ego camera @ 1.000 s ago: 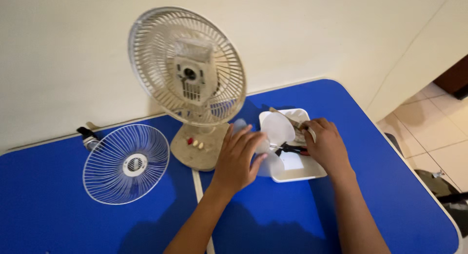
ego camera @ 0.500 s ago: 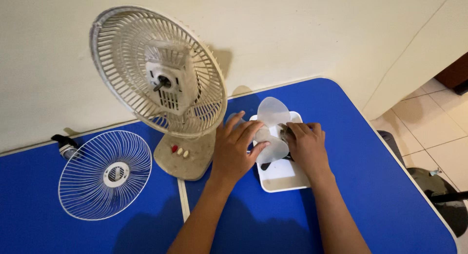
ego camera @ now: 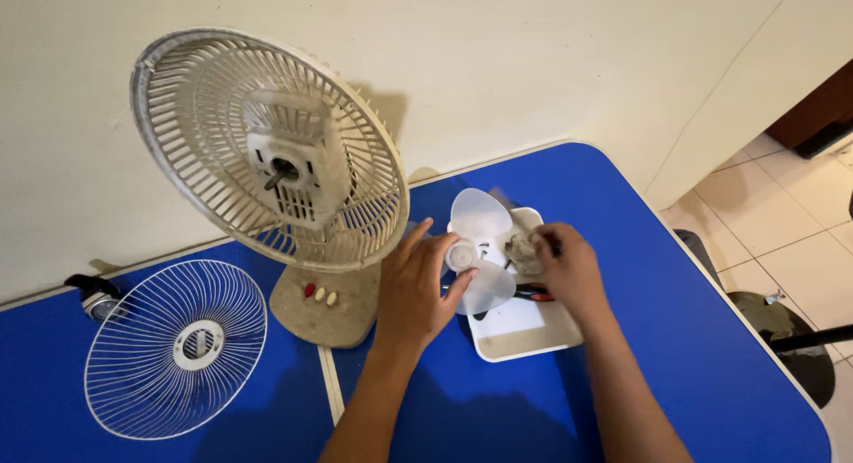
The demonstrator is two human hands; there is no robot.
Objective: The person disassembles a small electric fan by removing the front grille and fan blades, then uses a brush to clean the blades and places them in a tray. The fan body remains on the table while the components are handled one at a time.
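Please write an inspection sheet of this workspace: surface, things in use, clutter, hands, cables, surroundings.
Surface: blue table, with a pale seam down its middle.
Things in use: translucent fan blade held over a white tray; desk fan standing upright, front grille off, motor shaft bare.
Clutter: loose wire grille lying flat left of the fan; red-handled tool in the tray; dark small object at the far left edge, too unclear to name.
Hands: left hand grips the blade's hub; right hand holds a greyish wad on the blade, probably a cloth.
Cables: nothing seen.
Surroundings: cream wall behind; tiled floor and a dark stool at right.
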